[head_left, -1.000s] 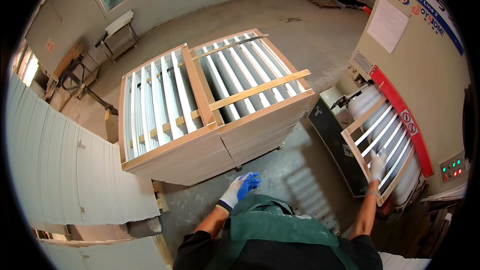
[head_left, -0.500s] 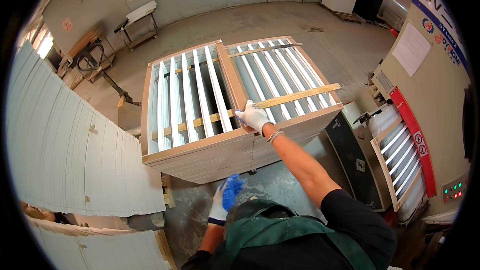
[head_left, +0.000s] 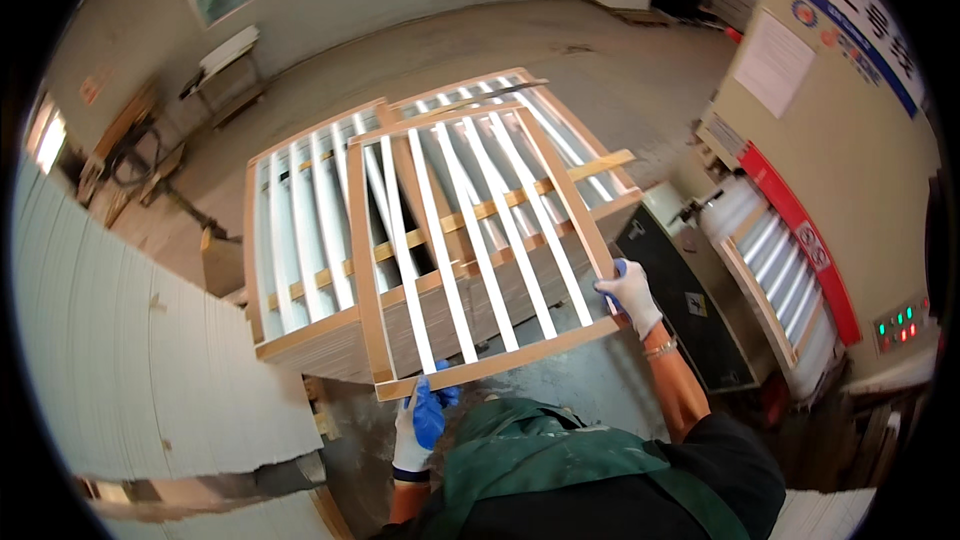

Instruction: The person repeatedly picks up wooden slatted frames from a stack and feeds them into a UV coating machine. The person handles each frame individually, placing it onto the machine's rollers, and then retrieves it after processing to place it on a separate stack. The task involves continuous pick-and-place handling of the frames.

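Note:
In front of me I hold a slatted panel (head_left: 510, 365) with a tan wooden frame and several white slats, lifted at a tilt over a stack of similar panels (head_left: 325, 347). My left hand (head_left: 424, 422), in a white glove with blue on the palm side, is closed at the panel's near left corner. At the near right corner my right hand (head_left: 630, 296), gloved the same way, grips the side rail. A wooden strip (head_left: 603, 163) lies across the stack and shows between the slats. The panel covers part of the stack's top.
Tall stacks of white boards (head_left: 130, 310) stand close on my left. To the right is a beige machine (head_left: 745, 105) with a red guard bar (head_left: 800, 240), lit buttons and another slatted panel (head_left: 770, 295) on its rollers. A pallet jack (head_left: 180, 195) stands at the far left.
My right hand has moved from the stack's middle to the right and now grips a lifted panel. My left hand has come up to its near left corner. The view has shifted right.

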The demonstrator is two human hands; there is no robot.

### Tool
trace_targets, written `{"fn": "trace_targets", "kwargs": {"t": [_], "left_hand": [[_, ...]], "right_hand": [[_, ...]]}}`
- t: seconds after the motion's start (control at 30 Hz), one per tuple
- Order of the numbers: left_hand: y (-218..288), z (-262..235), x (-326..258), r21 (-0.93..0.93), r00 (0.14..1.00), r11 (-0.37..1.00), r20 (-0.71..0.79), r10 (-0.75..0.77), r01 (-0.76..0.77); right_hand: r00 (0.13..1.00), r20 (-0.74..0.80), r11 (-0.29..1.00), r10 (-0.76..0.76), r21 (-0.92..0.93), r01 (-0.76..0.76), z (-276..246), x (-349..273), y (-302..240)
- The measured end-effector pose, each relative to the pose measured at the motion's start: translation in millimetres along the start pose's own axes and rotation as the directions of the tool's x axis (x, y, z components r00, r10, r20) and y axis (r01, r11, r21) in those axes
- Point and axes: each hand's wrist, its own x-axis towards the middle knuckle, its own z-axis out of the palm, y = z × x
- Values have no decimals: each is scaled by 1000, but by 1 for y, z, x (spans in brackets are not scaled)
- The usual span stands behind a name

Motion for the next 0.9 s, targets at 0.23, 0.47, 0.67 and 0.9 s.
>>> {"fn": "trace_targets", "kwargs": {"t": [0.23,0.47,0.67,0.9], "left_hand": [[-10,85,30,-75,905,922,238,-353,380],[-51,178,38,423,684,882,582,-440,207],[-108,224,48,476,340,706,643,-686,525],[-150,258,39,536,178,644,677,-714,546]], "right_hand": [[875,-442,971,198,-31,-236,-105,-152,76],[525,-679,824,514,220,-522,-161,-307,116],[255,-827,747,501,264,-610,-155,-392,150],[142,-784,660,604,392,-641,-168,-433,175]]}}
